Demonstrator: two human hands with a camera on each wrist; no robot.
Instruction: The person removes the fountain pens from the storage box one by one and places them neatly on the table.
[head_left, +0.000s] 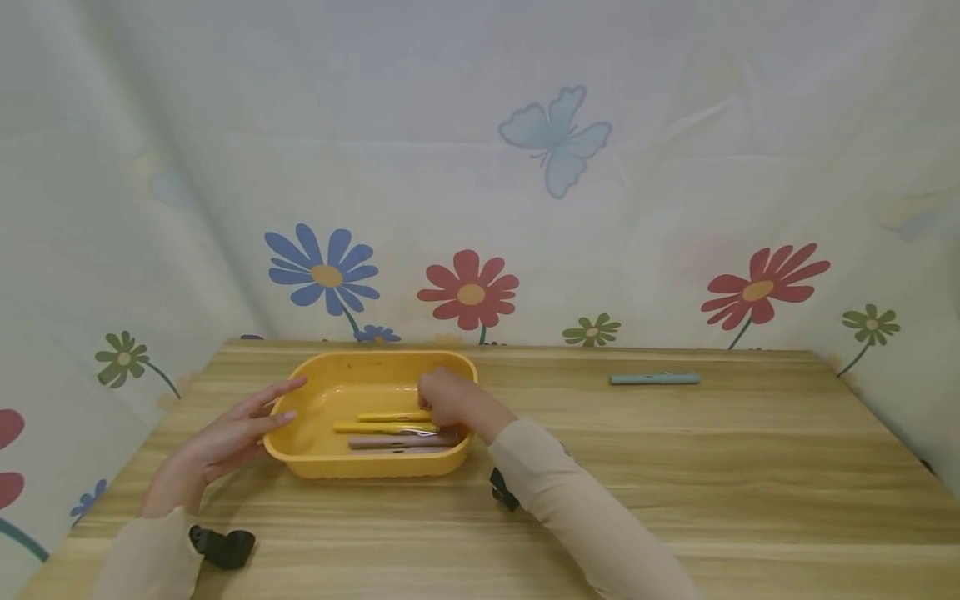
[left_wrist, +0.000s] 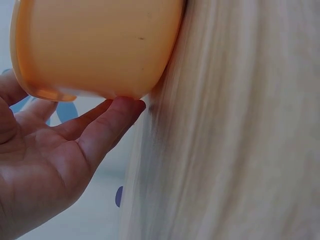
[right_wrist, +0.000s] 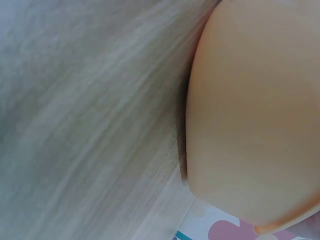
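A yellow plastic basin (head_left: 307, 450) stands on the table with several pens lying in its right half. Among them are a yellow pen (head_left: 375, 417), another yellow pen (head_left: 360, 427) in front of it, and a mauve pen (head_left: 375, 442). My left hand (head_left: 236, 433) holds the basin's left end, a finger and the thumb over the rim; the left wrist view has other fingertips (left_wrist: 125, 102) against the outer wall. Inside the basin's right end, my right hand (head_left: 450, 398) reaches down with curled fingers beside the rear yellow pen. Whether it pinches that pen I cannot tell.
A light blue-green pen (head_left: 656, 378) lies alone at the back right of the wooden table (head_left: 675, 483). Behind the table hangs a white cloth (head_left: 420, 167) printed with flowers and a butterfly. In the right wrist view the basin's outer wall (right_wrist: 255, 115) fills the right side.
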